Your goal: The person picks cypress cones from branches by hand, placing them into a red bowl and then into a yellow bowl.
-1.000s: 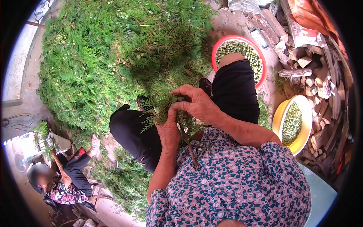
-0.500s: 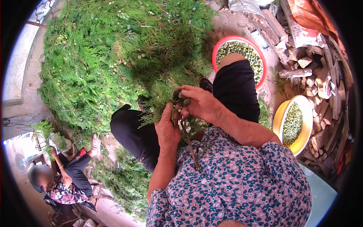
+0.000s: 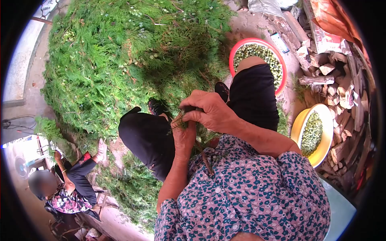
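Observation:
My left hand (image 3: 183,138) is closed around a leafy evergreen branch (image 3: 206,161), whose brown woody stem runs down toward my patterned shirt. Green leaf tips show at its fingers. Just above and against it, my right hand (image 3: 211,111) is curled with thumb and fingertips pinched together; what lies between them is mostly hidden. Both hands are over my lap, between my knees. Beyond them spreads a large heap of cut evergreen branches (image 3: 100,76) with small pale cones among the leaves.
A red-rimmed basin (image 3: 284,74) of small green cones stands by my right knee, with a yellow basin (image 3: 298,128) of them nearer. Split firewood (image 3: 343,116) is stacked at the right. At lower left a seated person (image 3: 70,199) holds a green branch (image 3: 48,127).
My right hand has turned over, its back now upward, and its fingertips have closed down at my left hand. Less foliage shows around my hands. The view has shifted slightly.

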The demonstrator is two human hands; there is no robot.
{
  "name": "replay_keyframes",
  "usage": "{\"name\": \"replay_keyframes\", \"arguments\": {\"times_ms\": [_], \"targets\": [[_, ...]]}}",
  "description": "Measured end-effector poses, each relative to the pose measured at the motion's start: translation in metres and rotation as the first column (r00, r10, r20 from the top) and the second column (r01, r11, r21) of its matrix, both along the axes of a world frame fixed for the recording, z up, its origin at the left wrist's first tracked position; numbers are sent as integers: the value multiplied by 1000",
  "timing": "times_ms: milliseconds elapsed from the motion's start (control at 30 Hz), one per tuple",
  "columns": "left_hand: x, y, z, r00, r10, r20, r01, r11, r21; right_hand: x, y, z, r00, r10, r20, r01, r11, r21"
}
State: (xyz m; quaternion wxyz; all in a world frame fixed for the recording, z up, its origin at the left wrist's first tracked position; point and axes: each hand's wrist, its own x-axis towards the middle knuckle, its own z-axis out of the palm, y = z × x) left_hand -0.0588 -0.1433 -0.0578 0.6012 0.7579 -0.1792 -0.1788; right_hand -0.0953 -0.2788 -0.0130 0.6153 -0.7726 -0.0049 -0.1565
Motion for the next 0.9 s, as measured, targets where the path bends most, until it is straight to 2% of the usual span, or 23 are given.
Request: {"name": "replay_keyframes", "arguments": {"times_ms": [67,167,200,233,267,300,333,367,400,433,500,533,567,600,633,667,700,733,800,833,867,900], "targets": [[1,6,-17,999,1,34,-2,1000,8,1,2,-8,1000,-7,-13,6,995,-99],[3,10,-17,995,-28,95,31,999,-26,1,3,-10,1000,-27,-3,27,995,-92],[3,8,-2,999,-49,-5,49,994,102,0,2,-7,1000,-27,-4,26,995,-92],[3,6,9,993,-57,-108,80,971,226,-1,-2,-2,984,42,-170,-20,992,128],[2,4,14,992,-57,-109,80,971,225,-2,-5,0,939,143,-312,-27,938,347],[1,1,18,981,-5,-196,21,996,82,-2,-9,-1,939,143,-313,-28,938,346],[1,-2,22,957,32,-289,-51,997,-57,-2,-15,-3,930,201,-306,37,780,625],[1,-4,29,967,47,-250,-38,998,42,-1,-22,-3,926,252,-281,107,539,835],[3,-3,26,967,45,-250,-36,998,41,-1,-29,0,941,187,-283,152,513,845],[5,-1,21,946,92,-310,-105,994,-24,-2,-38,6,950,122,-287,196,484,853],[6,-4,26,864,122,-489,-224,962,-155,-9,-63,16,975,-63,-214,221,420,880],[9,-4,22,863,121,-490,-223,962,-155,-15,-79,22,974,-153,-164,214,410,886],[14,-1,14,795,44,-605,-277,914,-298,-20,-98,17,956,-252,-149,243,398,885],[19,0,10,715,-55,-697,-345,839,-420,-27,-116,18,909,-359,-211,347,371,862],[23,0,11,672,-96,-734,-373,812,-449,-37,-142,3,912,-380,-158,298,344,890],[25,-1,13,668,-99,-737,-371,815,-446,-44,-157,0,867,-468,-173,342,304,889],[26,-1,14,639,-159,-753,-416,752,-511,-45,-172,-5,683,-618,-389,579,134,804],[27,0,15,611,-220,-761,-462,682,-567,-52,-188,-24,609,-661,-439,664,121,738],[33,1,12,599,-233,-766,-472,669,-573,-69,-226,-78,571,-603,-558,712,24,702],[36,3,11,593,-274,-757,-482,633,-606,-72,-235,-96,567,-603,-561,713,18,700],[37,3,10,586,-314,-747,-492,594,-636,-75,-242,-110,478,-594,-647,751,-105,652],[37,-1,16,578,-280,-766,-525,591,-612,-79,-247,-119,386,-569,-726,775,-227,590]]}}
